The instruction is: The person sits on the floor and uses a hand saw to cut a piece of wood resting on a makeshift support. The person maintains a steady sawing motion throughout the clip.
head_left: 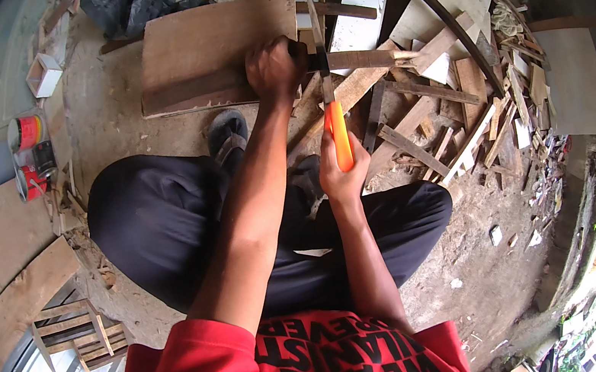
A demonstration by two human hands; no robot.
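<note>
Orange-handled saw [329,93], one: right hand [338,177] clenched round its handle [341,137], blade [320,48] crossing one wood strip [365,59] beyond one brown board's [218,40] right edge. Left hand [275,70] fisted over wood strip, by board's near right corner

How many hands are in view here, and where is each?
2: the left hand at the brown board's right end, and the right hand around the orange saw handle.

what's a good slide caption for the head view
Left hand on a dark-brown wooden strip, right hand gripping an orange-handled metal saw whose blade crosses the strip.
</note>
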